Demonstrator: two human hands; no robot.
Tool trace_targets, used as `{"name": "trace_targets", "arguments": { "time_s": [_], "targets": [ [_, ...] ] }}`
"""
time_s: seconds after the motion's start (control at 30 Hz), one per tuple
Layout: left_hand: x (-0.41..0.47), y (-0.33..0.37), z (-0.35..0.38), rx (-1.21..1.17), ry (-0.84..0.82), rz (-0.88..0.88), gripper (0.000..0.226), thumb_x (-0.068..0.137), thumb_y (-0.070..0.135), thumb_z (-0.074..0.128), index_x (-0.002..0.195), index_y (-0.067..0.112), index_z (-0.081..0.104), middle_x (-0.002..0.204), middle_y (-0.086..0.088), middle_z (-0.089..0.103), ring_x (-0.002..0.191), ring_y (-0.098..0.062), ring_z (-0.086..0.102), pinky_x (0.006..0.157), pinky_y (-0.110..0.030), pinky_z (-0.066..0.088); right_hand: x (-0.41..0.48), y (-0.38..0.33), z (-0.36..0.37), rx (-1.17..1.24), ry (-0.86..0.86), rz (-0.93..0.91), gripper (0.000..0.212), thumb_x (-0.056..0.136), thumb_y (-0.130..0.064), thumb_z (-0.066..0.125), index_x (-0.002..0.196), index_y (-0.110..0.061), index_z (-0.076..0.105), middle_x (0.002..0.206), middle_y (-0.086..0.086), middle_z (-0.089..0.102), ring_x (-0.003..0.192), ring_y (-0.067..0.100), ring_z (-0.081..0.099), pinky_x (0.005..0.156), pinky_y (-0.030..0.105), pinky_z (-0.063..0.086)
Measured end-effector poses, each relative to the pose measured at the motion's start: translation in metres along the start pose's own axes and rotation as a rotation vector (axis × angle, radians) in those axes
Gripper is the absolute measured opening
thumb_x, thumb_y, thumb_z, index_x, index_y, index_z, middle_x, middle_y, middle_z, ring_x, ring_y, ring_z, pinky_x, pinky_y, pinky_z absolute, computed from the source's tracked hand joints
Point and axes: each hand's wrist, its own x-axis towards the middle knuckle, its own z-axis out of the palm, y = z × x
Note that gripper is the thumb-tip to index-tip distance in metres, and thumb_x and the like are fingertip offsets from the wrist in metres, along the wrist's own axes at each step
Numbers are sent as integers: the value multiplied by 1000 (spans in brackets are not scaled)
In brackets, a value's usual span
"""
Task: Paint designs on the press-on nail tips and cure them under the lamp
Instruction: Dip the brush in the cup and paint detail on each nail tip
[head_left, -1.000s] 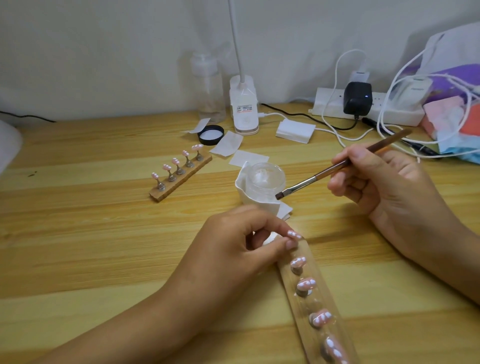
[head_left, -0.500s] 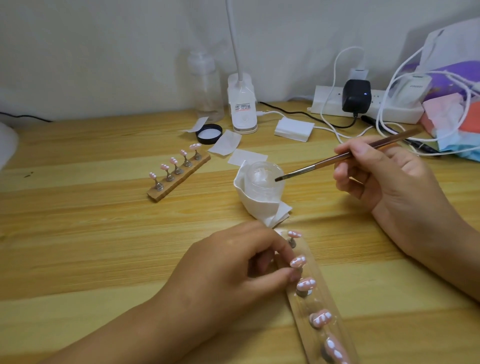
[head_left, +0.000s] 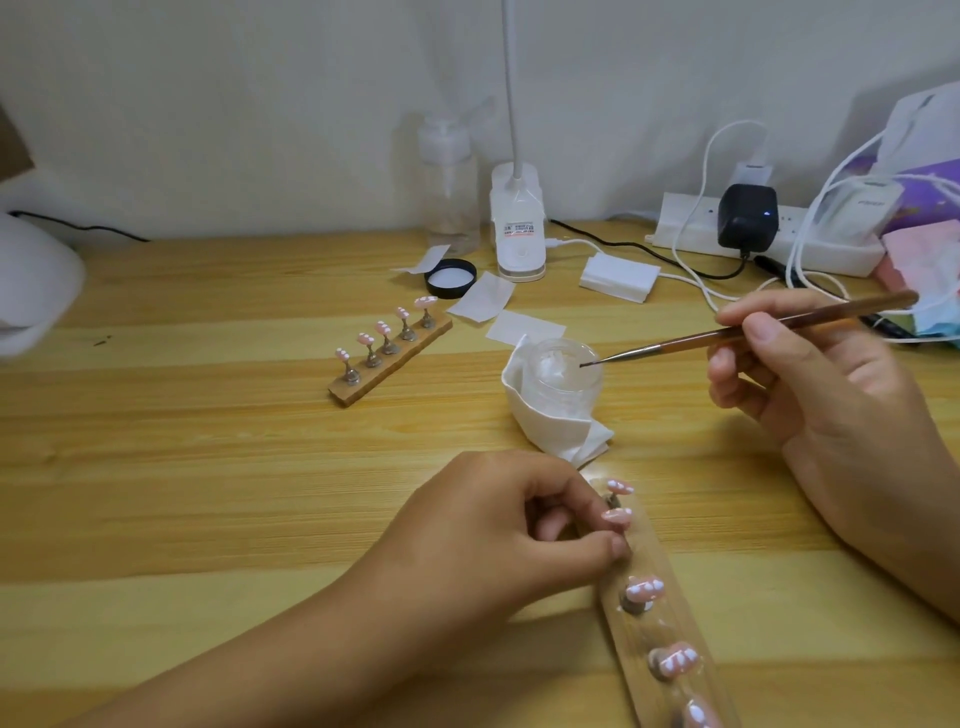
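**Brush tip in the jar, left hand on the near holder**

The right hand (head_left: 810, 379) has its grip closed on a thin brown brush (head_left: 753, 332), with the thumb and fingers pinching the handle. The dark tip of the brush is inside the mouth of a small clear jar (head_left: 563, 374), which stands in a white tissue (head_left: 550, 431) near the middle of the tabletop (head_left: 208, 493).

The left hand (head_left: 493, 525) grasps the near holder (head_left: 675, 629), its thumb and forefinger pinching at the second stand from the far end. On this holder stands a row of pink nail tips (head_left: 644, 590) with white dots.

The far holder (head_left: 410, 351) lies well apart to the left and carries five more such tips. Behind it are a black lid (head_left: 450, 278), a clear bottle (head_left: 449, 192) and the white base of a lamp (head_left: 518, 234). A power strip (head_left: 810, 249) lies along the wall on the right.
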Motion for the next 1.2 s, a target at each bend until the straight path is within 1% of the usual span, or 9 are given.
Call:
{"name": "trace_targets", "arguments": {
  "time_s": [0.2,0.3,0.4,0.53,0.7,0.87,0.93,1.03,1.2],
  "targets": [
    [-2,-4,-6,-305,54,4,10,71,32,79,75,25,72,56,13,43,51,-3,37,49,-14,31,0,0,0,-4,11,-29,12,88,-36,63,94,-29,71,77,-7,64,75,9,60,68,21,52],
    [-4,-4,-12,-521,180,69,9,66,34,75,72,29,71,71,8,68,61,-1,57,54,-11,42,0,0,0,-20,14,-60,19,86,-42,66,97,-28,71,78,-6,65,76,9,61,68,21,52],
    [-4,-2,-15,-739,212,88,6,69,27,73,69,31,69,87,-2,75,75,-13,72,56,-14,49,-1,1,0,-71,24,-101,24,87,-47,67,100,-28,70,80,-5,65,78,11,62,68,21,52],
    [-2,-1,-16,-845,241,30,7,65,25,75,71,28,73,81,-4,75,74,-13,72,58,-14,52,-2,2,0,-114,13,-142,23,90,-47,65,102,-28,68,83,-3,65,80,15,61,69,23,52],
    [4,-4,-19,-953,324,-52,10,70,14,72,77,18,78,80,-3,72,71,-9,69,60,-15,53,-4,2,1,-76,-30,-166,26,91,-25,47,102,-31,70,83,-1,65,81,17,60,70,24,50],
    [8,-2,-19,-968,390,-94,9,71,19,76,72,27,73,92,3,72,74,-13,70,56,-19,54,-13,1,9,-169,-77,-210,19,97,-38,53,108,-30,67,89,-3,66,86,21,61,76,28,50],
    [9,-2,-18,-984,352,-135,8,70,26,65,77,25,68,105,2,73,82,-23,74,56,-24,56,-16,1,11,-216,-93,-227,22,98,-42,52,111,-30,66,92,-4,67,88,20,62,79,27,50],
    [10,0,-20,-1022,160,-156,7,86,27,63,88,27,56,117,3,70,98,-37,71,67,-35,60,-17,1,12,-248,-108,-245,24,97,-25,47,112,-31,65,94,-5,67,90,17,64,81,25,50],
    [8,-1,-20,-1093,-52,-134,9,91,28,50,85,30,56,128,4,64,112,-39,64,83,-47,58,-18,-2,16,-295,-146,-200,24,95,-24,45,109,-22,64,93,-3,67,90,11,63,83,18,48]
  ]
}}
